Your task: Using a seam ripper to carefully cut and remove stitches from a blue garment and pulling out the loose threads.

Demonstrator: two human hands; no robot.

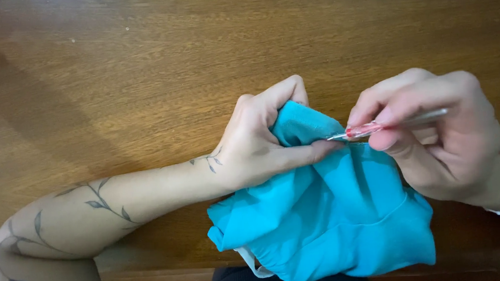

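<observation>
The left hand [261, 137] pinches a fold of the turquoise cloth [331, 217], which lies bunched at the wooden table's [139, 66] near edge, toward five o'clock. At three o'clock of that fold, the right hand [437, 136] grips a red-handled seam ripper [372, 128], its tip touching the cloth.

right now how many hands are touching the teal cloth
2: the left hand bunches the teal cloth at its top edge; the right hand holds a seam ripper against it.
</observation>
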